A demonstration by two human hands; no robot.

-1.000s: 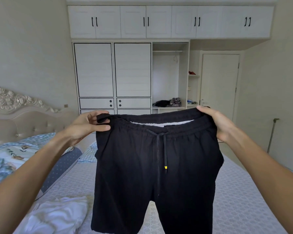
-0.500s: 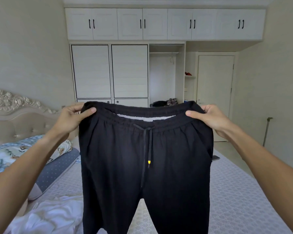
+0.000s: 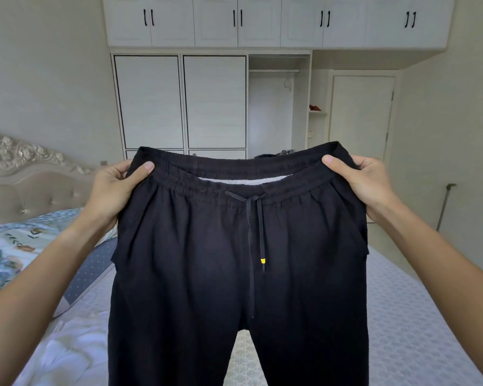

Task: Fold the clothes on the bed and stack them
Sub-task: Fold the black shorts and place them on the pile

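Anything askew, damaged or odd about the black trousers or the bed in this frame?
Nothing stands out. The left hand and right hand each grip a side of the waistband, so the black trousers hang level, with no visible damage. A white garment lies crumpled on the bed, simply not yet folded.

I see the black trousers (image 3: 234, 260) hanging wide across the middle, blocking my way to the bed (image 3: 402, 330) beneath. On the left, a white garment (image 3: 67, 355) and pillows (image 3: 17, 246) crowd the mattress; the right side lies bare and passable.
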